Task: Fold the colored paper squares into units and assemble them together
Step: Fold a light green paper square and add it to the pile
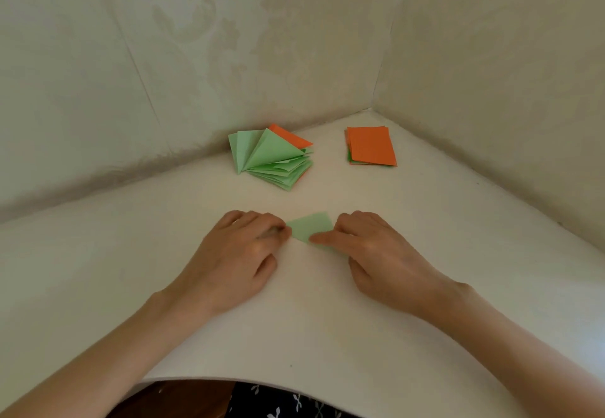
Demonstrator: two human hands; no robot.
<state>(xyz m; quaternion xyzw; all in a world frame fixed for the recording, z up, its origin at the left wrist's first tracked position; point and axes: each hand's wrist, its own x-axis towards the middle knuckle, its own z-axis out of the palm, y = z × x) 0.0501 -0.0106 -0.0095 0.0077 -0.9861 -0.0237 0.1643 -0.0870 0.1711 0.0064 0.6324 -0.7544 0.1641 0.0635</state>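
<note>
Head view: left hand (242,254) and right hand (376,254) resting apart on white table (327,319), small light-green folded paper piece (309,228) lying between them. Right index finger pressing its near edge, other fingers relaxed. Left fingertips bending onto its left corner, grip unclear. Beyond left hand, fanned pile of folded green and orange paper units (271,162) sitting unobstructed; beyond right hand, flat stack of orange paper squares (371,146).

No text, label, brand, number or sign legible anywhere in frame. Surfaces checked: green paper sheet (309,227), centre, plain face with no print. Fanned pile of folded green and orange units (271,159), upper centre, plain colour only. Orange paper stack (371,145), upper right of centre, blank top sheet. Wall covering (229,24), across top, embossed floral and scroll pattern, no characters. Dark fabric (288,401), bottom edge, small white sprig motifs, no letters. White table (294,319), unmarked.
</note>
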